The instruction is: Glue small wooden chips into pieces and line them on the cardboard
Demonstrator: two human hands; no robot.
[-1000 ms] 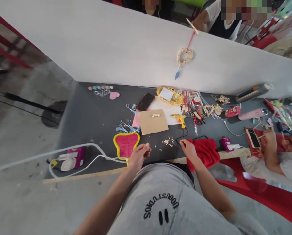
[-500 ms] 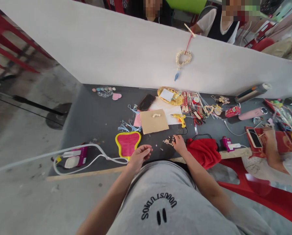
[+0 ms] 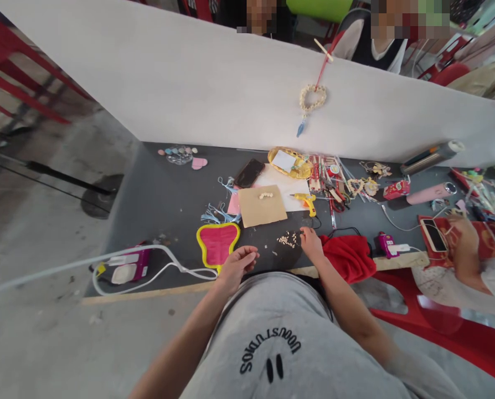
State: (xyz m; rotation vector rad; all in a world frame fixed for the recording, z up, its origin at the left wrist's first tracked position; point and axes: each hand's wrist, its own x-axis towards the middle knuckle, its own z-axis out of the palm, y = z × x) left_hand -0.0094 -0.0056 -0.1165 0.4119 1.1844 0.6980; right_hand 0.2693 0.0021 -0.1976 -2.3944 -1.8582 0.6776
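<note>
A loose pile of small cream bead-like pieces (image 3: 288,239) lies on the dark table. At the right edge of the pile is my right hand (image 3: 312,244), its fingers drawn together; whatever they pinch is too small to make out. My left hand (image 3: 240,262) hovers over the table's front edge, thumb and fingertips pressed together, and any item between them cannot be seen. Beyond the pile, a tan board (image 3: 256,213) carries a short curved row of cream pieces (image 3: 266,195). Beside the board rests a yellow glue gun (image 3: 305,203).
A pink-and-yellow tray (image 3: 217,244) sits by my left hand, a red cloth (image 3: 349,259) by my right. Further back are a phone (image 3: 249,173), a basket (image 3: 301,169) and a heart-shaped beaded hanging (image 3: 313,100). A co-worker's hand (image 3: 463,235) is at far right.
My right hand has drawn back to the right, off the pile, so more of the cream pieces show. My left hand stays in about the same place.
</note>
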